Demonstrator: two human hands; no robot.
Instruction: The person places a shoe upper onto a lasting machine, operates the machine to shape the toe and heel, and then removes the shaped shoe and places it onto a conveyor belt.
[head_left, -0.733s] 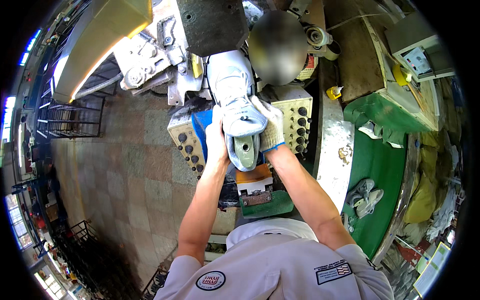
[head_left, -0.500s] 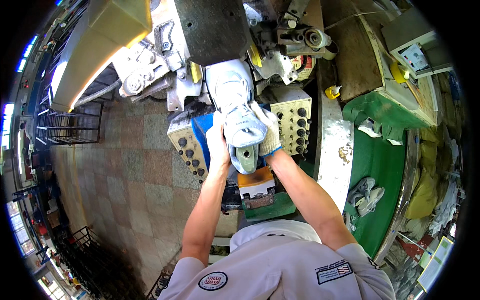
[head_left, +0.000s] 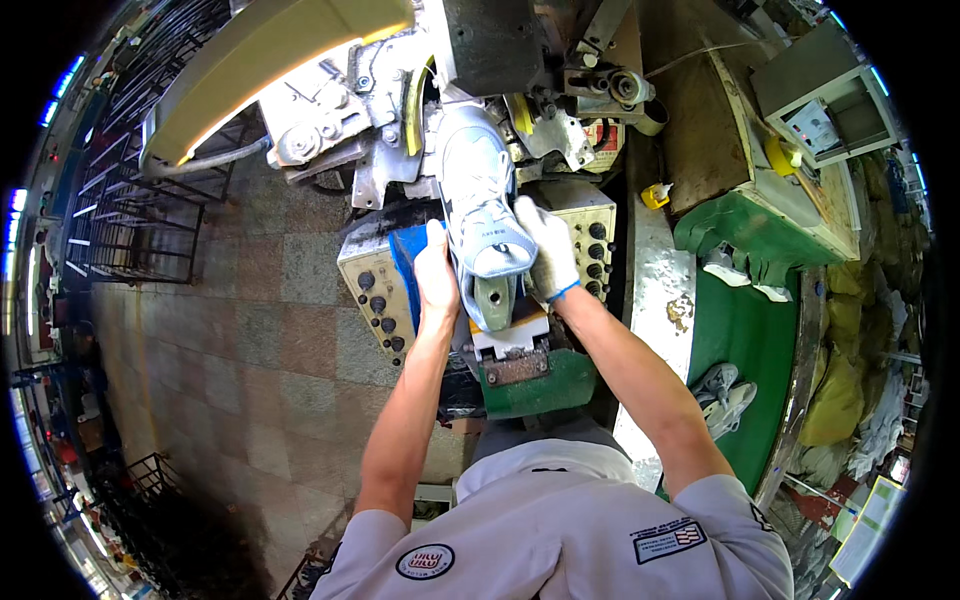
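A pale blue-grey sneaker with white laces is fitted on a green last, whose holed heel end sticks out toward me. Its toe points away, between the metal jaws of a machine. My bare left hand grips the shoe's left side near the heel, thumb up. On the opposite side, my right hand, in a white knit glove with a blue cuff, is closed against the shoe; some of its fingertips are hidden. Beyond the toe hangs a dark machine block.
Control boxes with black knobs flank the shoe, the left one beside a blue pad. An orange-topped support is beneath the heel. At right, a green trough holds shoes; a yellow lamp-like cover arches at upper left.
The toe, partly covered by the dark block before, now shows in full. The block sits farther right relative to the shoe. My gloved hand has shifted outward along the shoe's side. The view has turned slightly.
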